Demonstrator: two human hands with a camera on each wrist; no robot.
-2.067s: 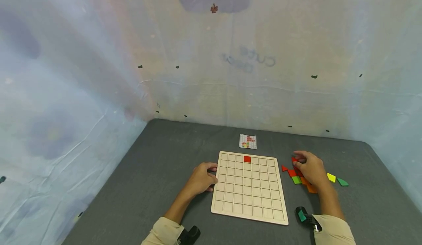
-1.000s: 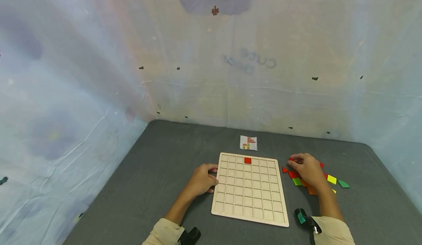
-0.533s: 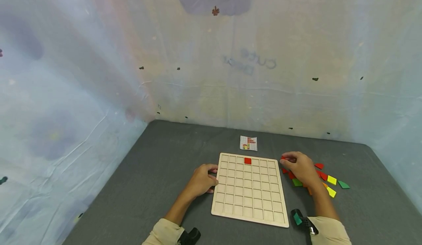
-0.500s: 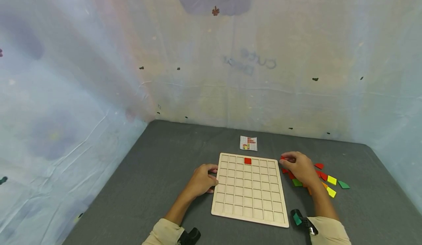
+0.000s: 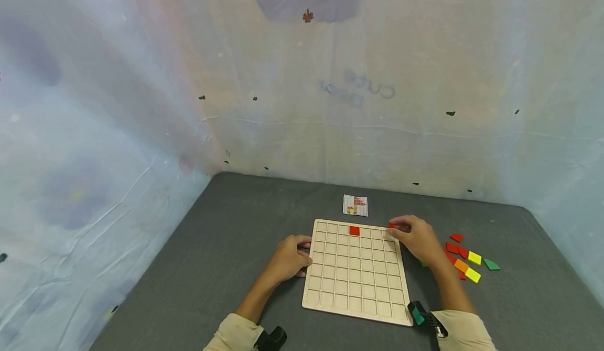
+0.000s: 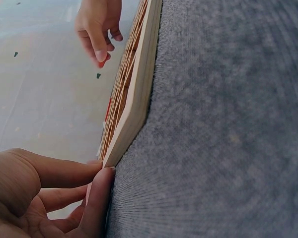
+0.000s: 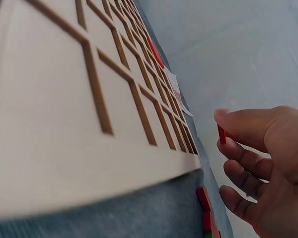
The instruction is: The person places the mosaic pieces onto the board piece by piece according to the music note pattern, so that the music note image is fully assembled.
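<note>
A light wooden grid board (image 5: 351,275) lies on the dark table, with one red square tile (image 5: 354,231) set in its far row. At the board's left edge my left hand (image 5: 289,256) grips the rim between thumb and finger, close up in the left wrist view. My right hand (image 5: 417,238) is over the far right corner of the board. It pinches a small red tile (image 7: 221,134) between thumb and index finger, seen edge-on in the right wrist view. The other right fingers are loosely curled and hold nothing.
Beyond the board lies a printed pattern card (image 5: 355,205). Loose tiles are scattered right of the board: several red, an orange tile (image 5: 461,266), a yellow tile (image 5: 474,258) and a green tile (image 5: 492,265). My right forearm hides some of them. A patterned curtain (image 5: 302,146) hangs behind the table.
My right hand has picked a red tile from the pile and carried it left to the board's far right corner, uncovering more loose tiles. The left hand stays at the board's edge.
</note>
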